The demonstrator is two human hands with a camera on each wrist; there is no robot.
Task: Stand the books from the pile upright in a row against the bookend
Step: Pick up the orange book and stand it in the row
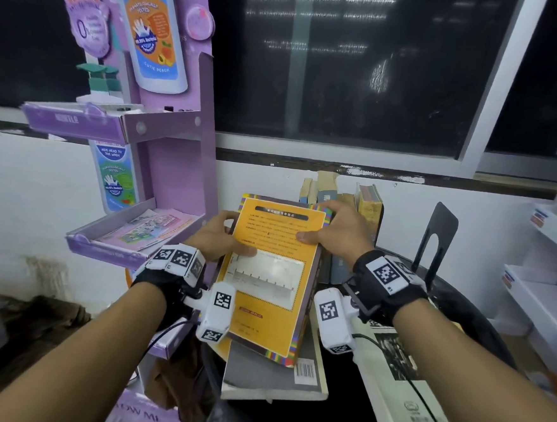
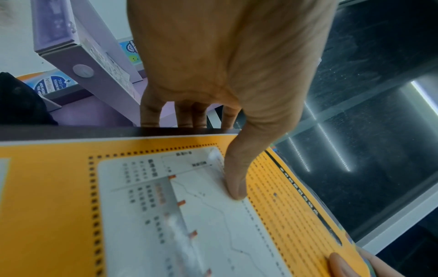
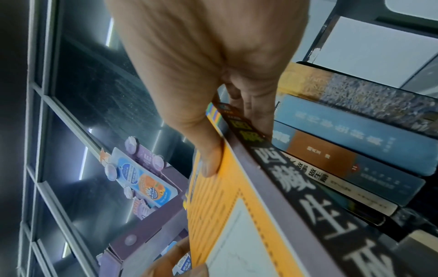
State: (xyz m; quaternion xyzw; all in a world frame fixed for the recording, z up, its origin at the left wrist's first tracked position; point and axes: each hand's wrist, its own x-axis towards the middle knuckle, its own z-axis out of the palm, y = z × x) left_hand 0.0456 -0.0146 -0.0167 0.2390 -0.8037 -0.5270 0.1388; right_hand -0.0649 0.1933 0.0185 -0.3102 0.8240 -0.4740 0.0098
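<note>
Both hands hold an orange book (image 1: pixel 271 276) with a rainbow border, tilted above the pile. My left hand (image 1: pixel 222 236) grips its left edge, thumb (image 2: pixel 234 180) on the cover, fingers behind. On the other side, my right hand (image 1: pixel 331 231) grips the right edge by the spine (image 3: pixel 296 187), thumb (image 3: pixel 209 161) on the cover. Under it lies a grey book (image 1: pixel 269 371), flat. Several books (image 1: pixel 367 200) stand upright behind my right hand, spines (image 3: pixel 355 131) showing in the right wrist view. A black bookend (image 1: pixel 436 238) stands at the right, apart from them.
A purple cardboard display stand (image 1: pixel 165 120) with shelves rises close on the left. A newspaper (image 1: pixel 401 367) lies on the dark round table (image 1: pixel 481 310) at the right. White shelving (image 1: pixel 550 262) stands at the far right. A wall and dark window are behind.
</note>
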